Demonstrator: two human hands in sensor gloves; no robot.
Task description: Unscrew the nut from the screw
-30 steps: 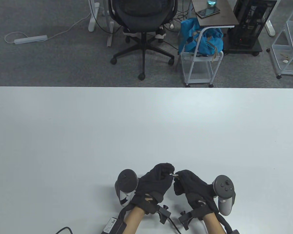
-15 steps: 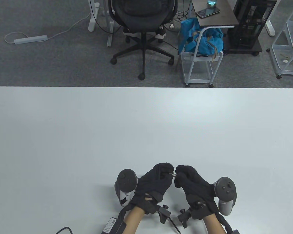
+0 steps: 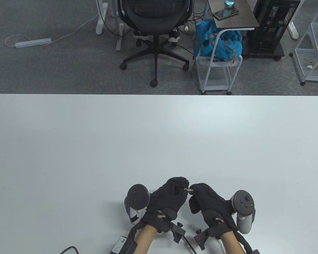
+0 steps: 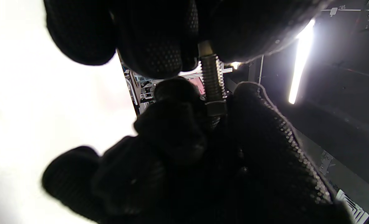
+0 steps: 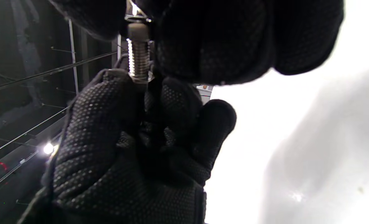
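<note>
Both hands pinch shut: left hand (image 3: 169, 197) steadies the screw (image 4: 211, 77), right hand (image 3: 205, 201) apparently turns the nut (image 4: 216, 108).

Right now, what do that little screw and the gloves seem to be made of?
The screw looks like bare metal: silvery grey, with threads catching the light. The nut on it looks like the same dull metal. The gloves, as on the left hand, look like black knitted fabric, with small raised dots, probably rubbery grip, on the fingers.
</note>
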